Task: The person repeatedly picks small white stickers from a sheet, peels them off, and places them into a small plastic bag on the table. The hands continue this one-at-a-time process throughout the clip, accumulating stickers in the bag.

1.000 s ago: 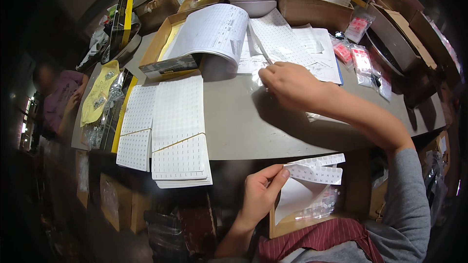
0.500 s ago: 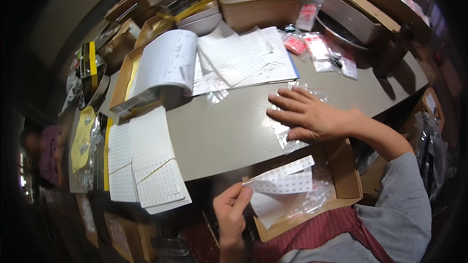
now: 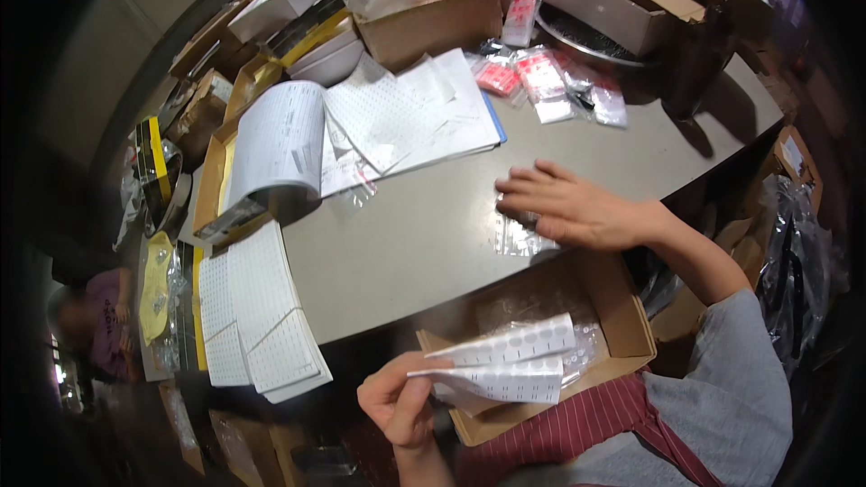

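Between thumb and fingers, my left hand [image 3: 401, 399] pinches the left end of the white label sheets [image 3: 505, 381], which carry rows of small printed round stickers and fan apart on the right. The sheets hang over an open cardboard box [image 3: 636, 343] by my lap, with clear plastic bags [image 3: 585, 356] inside. My right hand [image 3: 582, 209] is stretched out over the table near its front edge, fingers extended. Under it lies a small clear plastic bag [image 3: 519, 239], partly covered by the hand; whether they touch is hard to see.
Stacks of label sheets [image 3: 262, 307] bound with bands lie at the table's left. Behind are a curled paper pad [image 3: 280, 140], loose papers [image 3: 397, 117] and red-and-clear packets [image 3: 541, 77]. Boxes [image 3: 428, 27] line the back. Another person [image 3: 108, 320] is at far left.
My left hand has shifted left, and the label sheets it holds have spread into separate strips. My right hand stays over the small bag. The whole view has shifted somewhat.
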`<state>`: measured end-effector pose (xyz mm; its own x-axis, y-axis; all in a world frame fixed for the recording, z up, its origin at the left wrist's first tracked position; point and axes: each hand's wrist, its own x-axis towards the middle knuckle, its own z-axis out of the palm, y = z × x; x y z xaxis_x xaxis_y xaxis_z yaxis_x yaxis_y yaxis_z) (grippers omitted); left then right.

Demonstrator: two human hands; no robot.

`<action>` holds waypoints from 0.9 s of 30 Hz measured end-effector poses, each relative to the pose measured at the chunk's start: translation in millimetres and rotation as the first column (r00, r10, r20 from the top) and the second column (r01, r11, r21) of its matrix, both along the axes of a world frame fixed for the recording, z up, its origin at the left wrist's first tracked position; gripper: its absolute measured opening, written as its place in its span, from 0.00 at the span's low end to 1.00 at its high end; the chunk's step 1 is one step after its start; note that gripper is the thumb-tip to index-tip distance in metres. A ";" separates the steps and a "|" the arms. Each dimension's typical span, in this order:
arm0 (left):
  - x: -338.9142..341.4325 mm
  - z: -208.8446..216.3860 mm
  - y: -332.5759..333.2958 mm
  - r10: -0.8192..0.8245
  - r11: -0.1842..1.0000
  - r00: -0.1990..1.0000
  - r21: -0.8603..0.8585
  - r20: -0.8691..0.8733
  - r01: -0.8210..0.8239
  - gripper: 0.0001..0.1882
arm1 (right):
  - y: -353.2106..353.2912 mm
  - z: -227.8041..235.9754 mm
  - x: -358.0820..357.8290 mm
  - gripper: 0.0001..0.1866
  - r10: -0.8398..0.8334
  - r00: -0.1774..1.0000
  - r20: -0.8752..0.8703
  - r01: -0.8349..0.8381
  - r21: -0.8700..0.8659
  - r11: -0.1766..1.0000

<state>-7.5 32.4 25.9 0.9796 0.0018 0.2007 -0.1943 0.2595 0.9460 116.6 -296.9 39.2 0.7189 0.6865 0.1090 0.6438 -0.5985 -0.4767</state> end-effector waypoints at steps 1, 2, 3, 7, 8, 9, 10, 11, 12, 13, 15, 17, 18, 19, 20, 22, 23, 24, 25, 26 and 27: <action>1.0 2.2 -2.8 0.007 0.999 1.000 0.034 -0.012 -0.007 0.17 | 6.3 4.8 -7.1 0.33 0.097 0.994 -0.053 -0.095 0.030 0.995; 1.6 4.5 -5.5 0.027 0.998 1.000 0.059 -0.004 -0.027 0.17 | 10.5 5.4 -10.7 0.33 0.194 0.971 -0.142 -0.180 0.106 0.978; 1.0 1.5 -6.9 0.029 0.997 1.000 0.076 0.007 -0.029 0.16 | 13.5 5.6 -14.6 0.32 0.292 0.930 -0.222 -0.253 0.188 0.949; 0.8 8.2 -10.9 0.007 0.985 1.000 0.175 0.022 -0.011 0.14 | 10.8 7.6 -34.9 0.31 0.403 0.737 -0.543 -0.025 0.574 0.818; 0.9 8.9 -12.6 0.012 0.980 1.000 0.198 0.016 -0.015 0.14 | 17.2 20.1 -42.2 0.25 0.341 0.732 -0.590 0.154 0.630 0.761; 0.9 9.6 -13.0 0.015 0.975 1.000 0.222 0.010 -0.017 0.13 | 19.8 26.6 -40.5 0.24 0.315 0.792 -0.524 0.074 0.594 0.801; 1.6 9.0 -12.6 -0.014 0.975 1.000 0.222 -0.004 0.014 0.12 | 20.5 33.3 -37.3 0.24 0.288 0.848 -0.444 -0.001 0.543 0.839; 1.5 11.3 -13.3 -0.011 0.971 0.999 0.239 -0.050 0.023 0.11 | 22.7 40.2 -35.6 0.25 0.267 0.895 -0.356 -0.068 0.484 0.873; 0.6 14.6 -15.0 -0.007 0.966 0.995 0.255 -0.097 0.032 0.11 | 32.5 48.9 -37.7 0.18 0.260 0.922 -0.286 -0.118 0.433 0.894; 1.9 16.7 -18.6 -0.016 0.963 0.990 0.264 -0.138 0.052 0.11 | 36.2 48.7 -40.5 0.17 0.225 0.940 -0.258 -0.105 0.408 0.907; 4.0 13.2 -23.0 -0.027 0.977 0.991 0.208 -0.131 0.054 0.10 | 43.0 41.4 -44.2 0.16 0.158 0.967 -0.201 -0.077 0.361 0.929; 4.3 14.6 -26.0 0.001 0.981 0.982 0.191 -0.191 0.036 0.10 | 47.1 38.7 -43.9 0.13 0.111 0.988 -0.112 -0.063 0.361 0.930; 5.3 14.0 -27.3 0.007 0.983 0.980 0.180 -0.197 0.029 0.09 | 49.1 39.6 -43.6 0.14 0.090 0.995 -0.037 -0.071 0.363 0.929; 5.5 12.8 -28.2 0.018 0.985 0.978 0.170 -0.205 0.018 0.09 | 52.5 39.4 -43.3 0.14 0.074 0.997 0.037 -0.083 0.365 0.927; 5.6 11.5 -28.5 0.028 0.987 0.976 0.160 -0.214 0.006 0.09 | 55.5 45.2 -45.7 0.12 0.111 0.994 0.004 -0.105 0.345 0.933; 5.7 7.8 -27.0 0.045 0.972 0.985 0.235 -0.165 -0.005 0.09 | 64.2 47.7 -49.2 0.11 0.131 0.987 0.087 -0.152 0.297 0.943; 6.3 6.0 -26.1 0.050 0.962 0.989 0.273 -0.138 -0.011 0.09 | 67.4 48.0 -51.0 0.11 0.141 0.981 0.131 -0.172 0.272 0.947; 7.2 4.1 -25.5 0.052 0.963 0.991 0.270 -0.120 -0.018 0.09 | 70.5 43.8 -51.1 0.11 0.134 0.980 0.150 -0.169 0.255 0.952; 8.9 2.5 -25.1 0.055 0.964 0.994 0.263 -0.097 -0.027 0.09 | 72.7 43.1 -49.6 0.12 0.133 0.981 0.144 -0.167 0.251 0.953; 10.4 1.7 -24.3 0.058 0.966 0.996 0.257 -0.075 -0.037 0.09 | 74.7 43.0 -47.8 0.12 0.133 0.981 0.139 -0.165 0.248 0.955; 11.2 1.5 -23.0 0.057 0.967 0.995 0.254 -0.083 -0.034 0.09 | 76.8 42.7 -46.1 0.12 0.134 0.982 0.133 -0.163 0.245 0.956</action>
